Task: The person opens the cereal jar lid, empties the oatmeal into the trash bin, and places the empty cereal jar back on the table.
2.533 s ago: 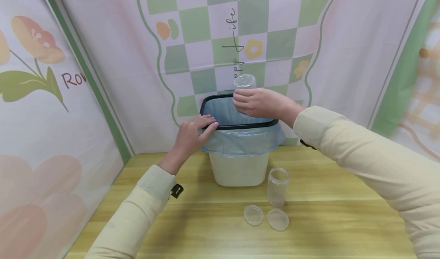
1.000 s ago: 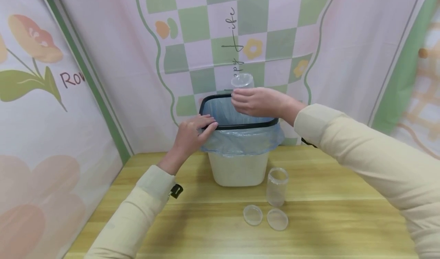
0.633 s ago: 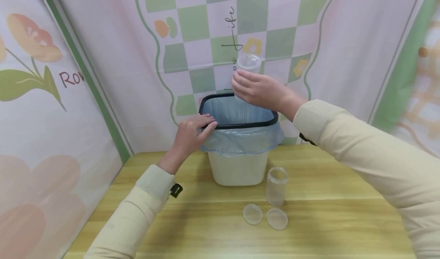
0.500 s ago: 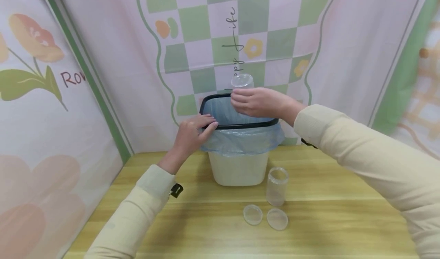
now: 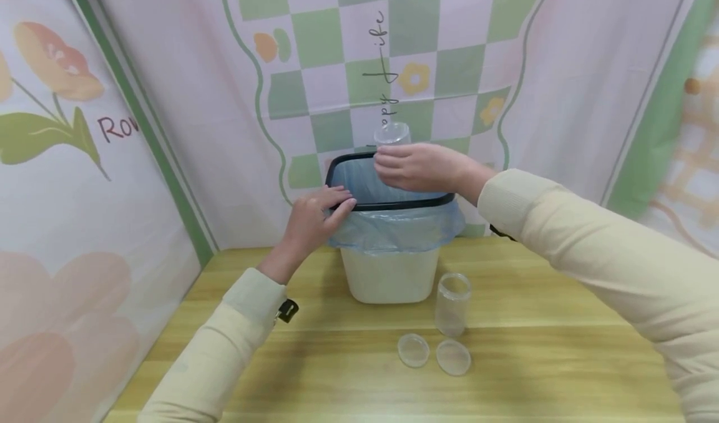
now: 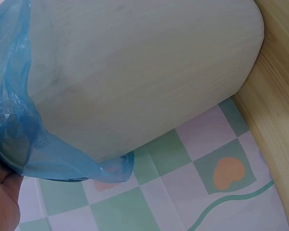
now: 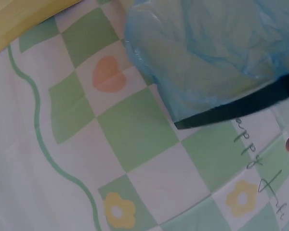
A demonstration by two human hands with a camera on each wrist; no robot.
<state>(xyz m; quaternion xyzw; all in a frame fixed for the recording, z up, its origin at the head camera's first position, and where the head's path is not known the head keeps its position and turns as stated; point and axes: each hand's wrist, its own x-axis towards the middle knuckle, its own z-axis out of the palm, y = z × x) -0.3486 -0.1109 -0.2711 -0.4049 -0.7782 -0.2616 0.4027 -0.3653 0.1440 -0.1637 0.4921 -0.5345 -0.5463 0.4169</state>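
Note:
In the head view a bin [image 5: 390, 276] with a black rim and a blue liner bag [image 5: 399, 229] stands on the table. My left hand [image 5: 311, 220] grips its left front rim corner, fingers over the rim and thumb along the front; the left wrist view shows part of that hand [image 6: 4, 199] by the bag. Over the bin's mouth my right hand [image 5: 421, 167] holds a clear plastic jar [image 5: 392, 135], one round end showing above the fingers. Another clear jar [image 5: 452, 304] stands upright in front of the bin at right, its mouth uncovered.
Two clear round lids, a left one [image 5: 413, 350] and a right one [image 5: 453, 357], lie side by side before the standing jar. The wooden table [image 5: 539, 373] meets a patterned cloth backdrop [image 5: 460, 11] behind the bin, with more cloth at both sides.
My right hand raised the jar higher above the bin about 0.6 s ago, then brought it back down over the mouth, slightly further left. The left hand, bin, standing jar and lids stay put.

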